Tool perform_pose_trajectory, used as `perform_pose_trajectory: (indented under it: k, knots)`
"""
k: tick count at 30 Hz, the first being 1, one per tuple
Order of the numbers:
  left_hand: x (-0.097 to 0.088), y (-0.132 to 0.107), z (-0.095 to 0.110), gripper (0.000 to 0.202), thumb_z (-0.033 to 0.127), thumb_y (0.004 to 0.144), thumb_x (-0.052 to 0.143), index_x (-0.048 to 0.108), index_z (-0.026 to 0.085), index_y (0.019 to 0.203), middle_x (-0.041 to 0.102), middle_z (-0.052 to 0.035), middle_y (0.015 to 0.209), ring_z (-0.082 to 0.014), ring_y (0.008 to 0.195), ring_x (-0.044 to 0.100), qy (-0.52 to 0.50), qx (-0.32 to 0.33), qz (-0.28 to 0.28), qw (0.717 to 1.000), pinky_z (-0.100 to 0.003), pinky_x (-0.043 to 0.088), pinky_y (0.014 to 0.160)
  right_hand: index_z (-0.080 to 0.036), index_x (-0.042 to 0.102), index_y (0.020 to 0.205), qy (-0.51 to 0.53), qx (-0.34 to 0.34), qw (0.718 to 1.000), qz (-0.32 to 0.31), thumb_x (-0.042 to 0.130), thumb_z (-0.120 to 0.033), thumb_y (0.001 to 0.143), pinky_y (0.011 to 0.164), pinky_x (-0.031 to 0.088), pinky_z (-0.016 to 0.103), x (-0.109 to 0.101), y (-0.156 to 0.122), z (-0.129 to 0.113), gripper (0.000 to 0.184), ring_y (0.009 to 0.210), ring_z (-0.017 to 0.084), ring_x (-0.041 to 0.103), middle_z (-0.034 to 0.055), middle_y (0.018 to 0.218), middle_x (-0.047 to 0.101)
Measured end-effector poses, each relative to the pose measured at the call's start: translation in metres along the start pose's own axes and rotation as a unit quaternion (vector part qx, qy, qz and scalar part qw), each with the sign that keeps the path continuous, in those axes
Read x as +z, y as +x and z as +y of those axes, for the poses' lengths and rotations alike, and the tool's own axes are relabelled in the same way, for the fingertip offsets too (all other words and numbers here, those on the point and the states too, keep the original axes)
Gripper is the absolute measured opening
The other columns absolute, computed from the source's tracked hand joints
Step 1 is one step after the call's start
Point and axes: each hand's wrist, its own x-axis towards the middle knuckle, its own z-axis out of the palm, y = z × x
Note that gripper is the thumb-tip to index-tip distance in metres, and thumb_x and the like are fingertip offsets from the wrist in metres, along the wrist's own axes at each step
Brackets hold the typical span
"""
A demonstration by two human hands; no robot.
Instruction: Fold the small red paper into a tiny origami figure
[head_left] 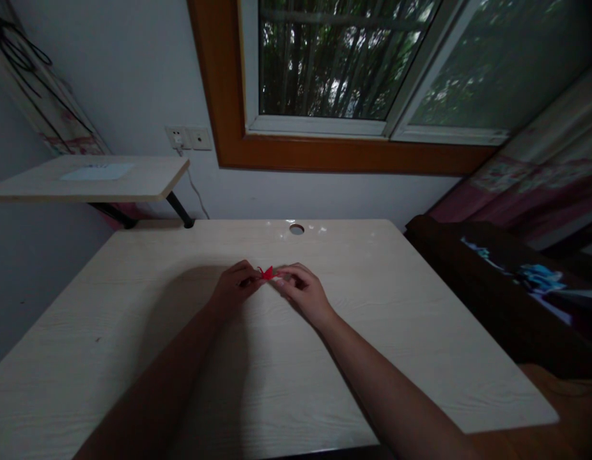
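A small red folded-paper crane [268, 273] is between my two hands, low over the pale wooden desk [296, 358]. My left hand [234, 287] pinches its left end between thumb and fingers. From the other side, my right hand [303, 289] pinches its right end the same way. The pointed middle of the crane shows between the fingertips; its two ends are partly hidden by the fingers.
A round cable hole [296, 229] lies near the desk's back edge. At the left, a raised shelf [152, 182] on black posts carries a sheet of paper [97, 172]. Behind are wall sockets [188, 138] and a wood-framed window [325, 153]. Dark furniture [468, 281] stands right.
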Motion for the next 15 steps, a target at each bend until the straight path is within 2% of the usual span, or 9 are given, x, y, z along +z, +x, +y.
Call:
perform_pose_trajectory:
  k: [7,15]
  knots:
    - [0.0008,-0.0002,0.0005,0.015,0.032,0.088,0.067,0.072,0.018,0.087,0.059,-0.0010,0.074,-0.0087,0.061,0.052,-0.006,-0.008,-0.020,1.000,-0.021,0.042,0.059,-0.023,0.075,0.095,-0.070,-0.062,0.996,-0.001,0.069,-0.029,0.090,0.062,0.043,0.025,0.0010,0.0004,-0.0026,0.009,0.065,0.013,0.053,0.0026,0.086,0.065]
    - [-0.0021,0.0010,0.0068,0.015,0.027,0.090,0.063,0.070,0.017,0.083,0.060,-0.0015,0.075,-0.0093,0.064,0.053,-0.002,0.007,-0.022,1.000,-0.022,0.041,0.060,-0.023,0.075,0.093,-0.087,-0.052,0.995,0.002,0.068,-0.032,0.091,0.064,0.043,0.025,-0.0004,-0.0006,-0.0025,0.011,0.071,0.015,0.056,0.0020,0.081,0.063]
